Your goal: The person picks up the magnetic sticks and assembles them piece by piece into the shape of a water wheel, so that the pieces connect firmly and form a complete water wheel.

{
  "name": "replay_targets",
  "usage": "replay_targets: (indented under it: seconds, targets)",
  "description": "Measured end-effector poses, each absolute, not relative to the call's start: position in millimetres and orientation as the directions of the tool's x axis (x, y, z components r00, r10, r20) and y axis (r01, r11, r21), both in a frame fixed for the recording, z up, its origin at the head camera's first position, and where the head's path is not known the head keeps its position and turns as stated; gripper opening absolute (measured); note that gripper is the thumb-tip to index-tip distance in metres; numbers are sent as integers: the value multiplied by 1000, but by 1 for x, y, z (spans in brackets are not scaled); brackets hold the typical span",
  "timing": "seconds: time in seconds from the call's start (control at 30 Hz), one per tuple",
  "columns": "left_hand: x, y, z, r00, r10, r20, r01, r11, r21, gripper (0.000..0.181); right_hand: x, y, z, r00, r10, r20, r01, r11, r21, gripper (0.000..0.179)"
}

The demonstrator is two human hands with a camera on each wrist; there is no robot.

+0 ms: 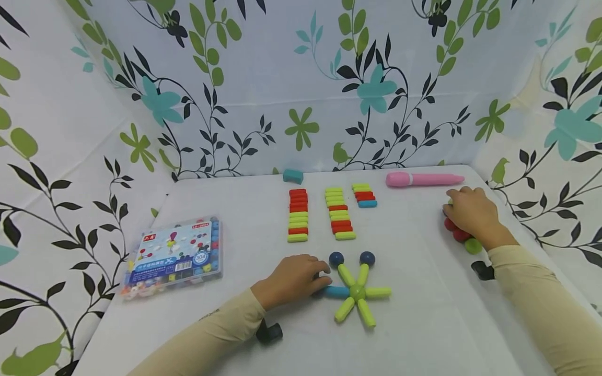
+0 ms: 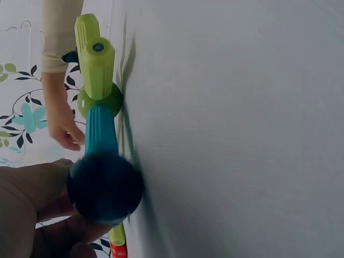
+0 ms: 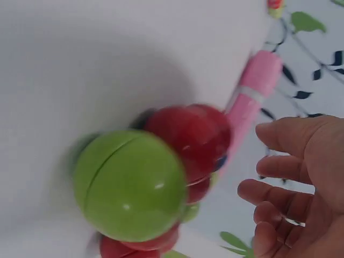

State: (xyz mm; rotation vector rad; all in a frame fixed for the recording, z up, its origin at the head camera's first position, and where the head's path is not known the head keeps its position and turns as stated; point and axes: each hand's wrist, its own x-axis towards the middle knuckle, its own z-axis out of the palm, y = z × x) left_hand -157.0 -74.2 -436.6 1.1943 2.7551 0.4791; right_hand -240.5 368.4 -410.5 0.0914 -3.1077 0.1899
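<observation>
A star-shaped piece lies on the table, with light green sticks and one blue stick (image 1: 337,292) set round a green ball (image 1: 357,292). Two upper sticks end in dark blue balls (image 1: 367,258). My left hand (image 1: 293,282) is at the outer end of the blue stick, its thumb and fingers pinching the dark ball (image 2: 105,188) there. At the table's right edge, my right hand (image 1: 472,211) is over a cluster of loose balls. In the right wrist view its fingers are apart and hold nothing, beside a green ball (image 3: 129,185) and red balls (image 3: 188,140).
A clear plastic box (image 1: 174,256) of coloured parts lies at left. Rows of red, green and blue sticks (image 1: 298,215) lie toward the back, near a teal block (image 1: 292,176). A pink pen-shaped thing (image 1: 425,179) lies back right. Patterned cloth surrounds the table.
</observation>
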Motion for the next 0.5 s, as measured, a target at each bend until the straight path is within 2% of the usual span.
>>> replay_targets:
  seconds: [0.13, 0.27, 0.43, 0.5]
  targets:
    - [-158, -72, -437, -688, 726, 0, 680, 644, 351, 22, -256, 386, -421, -997, -33, -75, -28, 997, -77, 48]
    - [-163, -70, -437, -707, 707, 29, 669, 655, 352, 23, -262, 388, -428, -995, -49, -86, -44, 997, -66, 43]
    - [-174, -67, -440, -705, 707, 55, 683, 656, 321, 41, -265, 382, -429, -996, -75, -44, -71, 995, -72, 38]
    - [-177, -65, -442, -687, 726, 26, 696, 647, 311, 47, -262, 377, -425, -995, -96, -41, -89, 987, -136, 40]
